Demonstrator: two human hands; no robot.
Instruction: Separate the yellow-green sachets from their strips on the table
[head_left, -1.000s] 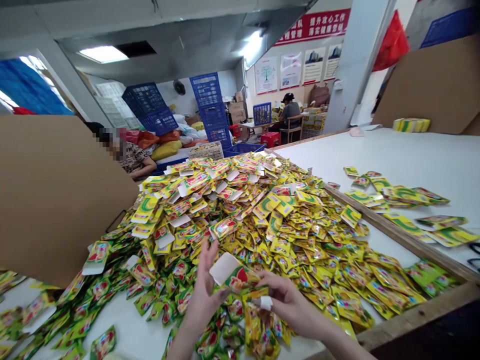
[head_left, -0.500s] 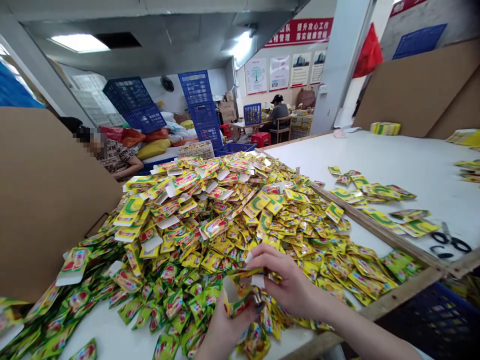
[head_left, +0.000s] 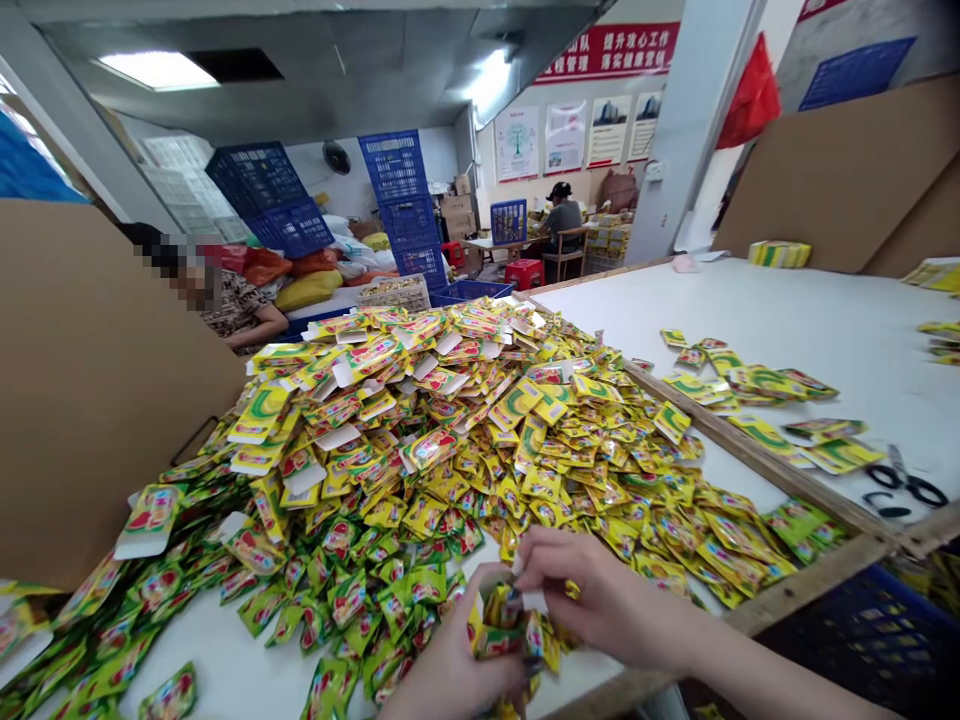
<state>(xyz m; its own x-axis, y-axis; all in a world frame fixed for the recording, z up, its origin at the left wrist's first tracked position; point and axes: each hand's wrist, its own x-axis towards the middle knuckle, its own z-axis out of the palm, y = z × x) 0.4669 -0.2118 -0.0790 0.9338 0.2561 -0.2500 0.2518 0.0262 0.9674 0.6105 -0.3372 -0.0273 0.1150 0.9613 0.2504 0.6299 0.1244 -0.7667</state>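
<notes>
My left hand (head_left: 454, 655) is wrapped round a small yellow-and-green carton (head_left: 496, 643), its open end facing up. Small printed sachets show inside the mouth of the carton. At the carton's right edge, my right hand (head_left: 589, 592) has its fingertips pinched on a white flap (head_left: 534, 600). Just in front of both hands spreads a heap of yellow sachets (head_left: 592, 470). Green sachets (head_left: 397, 600) lie to the left of the hands. Flat, open-ended yellow cartons (head_left: 367, 360) top the pile behind.
A wooden strip (head_left: 780, 465) divides the white table, with black scissors (head_left: 911, 480) and loose cartons (head_left: 772, 380) beyond it. Cardboard (head_left: 97, 400) stands at left, near a seated person (head_left: 247, 310). Another person (head_left: 562, 215) sits far back. A blue crate (head_left: 862, 640) is below right.
Both hands have moved slightly down and right with the carton. Sachets now show in its mouth, where white inner walls were visible before. The right hand remains at the flap.
</notes>
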